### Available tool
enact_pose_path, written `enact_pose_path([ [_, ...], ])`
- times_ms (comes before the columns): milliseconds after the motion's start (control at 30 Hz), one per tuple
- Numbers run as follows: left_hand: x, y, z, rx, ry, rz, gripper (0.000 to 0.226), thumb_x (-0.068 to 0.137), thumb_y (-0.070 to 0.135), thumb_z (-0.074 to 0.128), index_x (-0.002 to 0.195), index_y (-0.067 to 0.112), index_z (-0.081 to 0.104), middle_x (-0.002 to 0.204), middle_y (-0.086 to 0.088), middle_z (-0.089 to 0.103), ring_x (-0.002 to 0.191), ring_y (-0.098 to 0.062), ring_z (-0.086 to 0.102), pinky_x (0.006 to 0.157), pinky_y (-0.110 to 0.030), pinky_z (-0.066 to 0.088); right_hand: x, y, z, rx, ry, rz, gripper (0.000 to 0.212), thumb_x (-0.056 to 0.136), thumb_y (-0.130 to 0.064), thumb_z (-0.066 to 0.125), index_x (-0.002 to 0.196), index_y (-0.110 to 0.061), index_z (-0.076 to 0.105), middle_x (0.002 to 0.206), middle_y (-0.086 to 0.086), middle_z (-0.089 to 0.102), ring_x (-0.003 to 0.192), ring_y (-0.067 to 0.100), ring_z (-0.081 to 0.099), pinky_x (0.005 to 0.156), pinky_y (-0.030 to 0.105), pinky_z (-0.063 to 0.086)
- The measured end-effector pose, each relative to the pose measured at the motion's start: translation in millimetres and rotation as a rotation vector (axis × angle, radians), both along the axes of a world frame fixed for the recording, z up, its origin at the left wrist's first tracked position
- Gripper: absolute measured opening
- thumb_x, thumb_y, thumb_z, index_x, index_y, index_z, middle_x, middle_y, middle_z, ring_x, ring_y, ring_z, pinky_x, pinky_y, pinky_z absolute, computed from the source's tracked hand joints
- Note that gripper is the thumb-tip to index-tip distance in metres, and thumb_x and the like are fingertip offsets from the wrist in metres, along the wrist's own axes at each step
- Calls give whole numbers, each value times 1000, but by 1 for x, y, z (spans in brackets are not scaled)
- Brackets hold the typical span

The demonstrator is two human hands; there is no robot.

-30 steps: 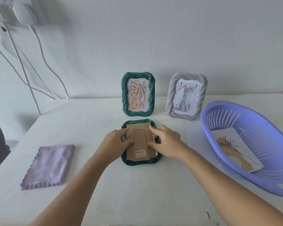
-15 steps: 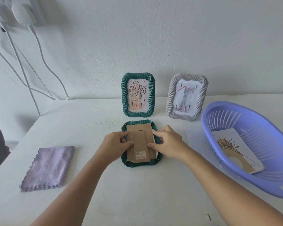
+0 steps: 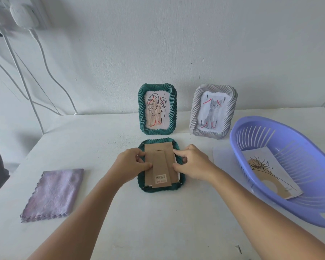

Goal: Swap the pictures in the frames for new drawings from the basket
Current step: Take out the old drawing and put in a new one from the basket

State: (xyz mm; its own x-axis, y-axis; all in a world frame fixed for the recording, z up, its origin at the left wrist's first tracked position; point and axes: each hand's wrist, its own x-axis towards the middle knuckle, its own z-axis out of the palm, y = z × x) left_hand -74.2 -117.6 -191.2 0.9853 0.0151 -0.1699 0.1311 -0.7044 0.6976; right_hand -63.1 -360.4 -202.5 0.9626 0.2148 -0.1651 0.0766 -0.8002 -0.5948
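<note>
A green frame [image 3: 160, 186] is lying face down on the white bench [image 3: 158, 222], right in front of the person. Its brown cardboard back [image 3: 159, 162] is facing up, with a little barcode sticker [image 3: 161, 178] near the bottom. A bit of white paper is peeking out along the right side of the cardboard.

Both hands are working on this frame. The left hand [image 3: 129, 165] is holding the left edge of the cardboard, with its fingers curled and its thumb lying on top. The right hand [image 3: 192, 164] is pinching the right edge of the cardboard, with one finger pointing at the upper corner.

Behind them, another green frame [image 3: 157, 109] is standing up with a leaf drawing inside. Beside it, a grey frame [image 3: 213, 111] is standing up with a kitten picture inside.

On the right, a purple basket [image 3: 266, 196] is sitting on the bench. A new drawing [image 3: 270, 173] of a plant is lying inside it.

On the left, a purple cloth [image 3: 53, 193] is lying flat on the bench.
</note>
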Motion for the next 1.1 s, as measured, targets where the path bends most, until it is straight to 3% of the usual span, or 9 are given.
enact_pose_path([
  [133,6,0,6,88,-32,72,20,90,38,70,102,23,66,88,1,65,77,-13,60,60,-26,44,3,3,1,63,-99,-78,41,90,-50,65,130,-41,62,101,-9,49,96,8,53,102,38,42],
  [267,9,-5,8,110,-133,142,29,94,43,64,113,23,57,83,1,66,76,-14,63,56,-29,45,10,8,0,61,-206,-171,51,89,-54,67,136,-35,58,102,-5,49,94,12,51,97,38,44],
  [533,8,-8,-8,38,-123,137,45,93,32,70,136,23,60,75,5,63,69,-11,62,56,-24,45,17,15,-11,1,-146,-152,63,86,-58,68,144,-39,52,105,-5,42,112,20,56,106,43,40],
  [800,11,-11,-13,-60,-101,172,51,94,26,70,143,21,57,68,5,58,64,-14,56,58,-27,43,19,16,-12,26,-124,-165,60,86,-57,69,142,-43,54,105,-3,46,110,19,57,107,43,39],
  [1100,13,-12,-16,-158,-86,217,40,92,21,72,132,23,67,71,4,55,67,-15,53,59,-29,43,21,14,-16,49,-126,-164,59,85,-59,70,140,-44,55,103,-3,50,107,19,57,104,42,41],
])
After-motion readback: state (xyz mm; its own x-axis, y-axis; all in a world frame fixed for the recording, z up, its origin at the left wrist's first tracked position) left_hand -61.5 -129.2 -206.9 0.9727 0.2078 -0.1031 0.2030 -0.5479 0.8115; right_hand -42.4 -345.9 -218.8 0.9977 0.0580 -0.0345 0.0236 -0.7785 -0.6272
